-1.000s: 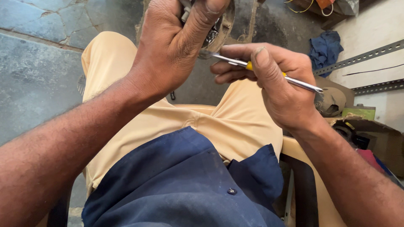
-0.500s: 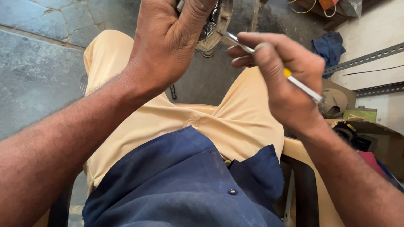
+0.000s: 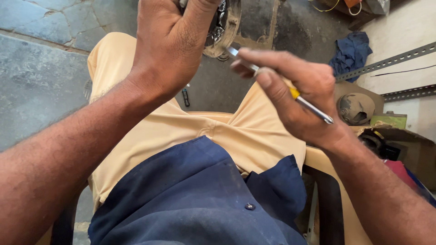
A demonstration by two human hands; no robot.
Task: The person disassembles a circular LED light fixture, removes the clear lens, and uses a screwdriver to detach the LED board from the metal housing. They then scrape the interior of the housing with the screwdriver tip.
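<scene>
My left hand (image 3: 175,43) is closed around a round, worn metal part (image 3: 225,25) held up over my lap; most of that part is hidden behind the hand and the top edge of the view. My right hand (image 3: 295,93) grips a thin metal tool with a yellow band (image 3: 295,94), like a pen; its front end points up-left toward the round part and its tail sticks out to the lower right. I sit with beige trousers (image 3: 236,136) and a dark blue shirt (image 3: 190,199) below the hands.
A small dark tool (image 3: 185,96) lies on the stone floor between my knees. To the right are a blue rag (image 3: 350,52), slotted metal angle bars (image 3: 390,59), a dusty cap (image 3: 355,108) and an open cardboard box (image 3: 395,140). I sit on a plastic chair (image 3: 336,213).
Both hands have risen toward the top of the view. The right hand has tilted the thin tool steeper and brought its tip closer to the round part.
</scene>
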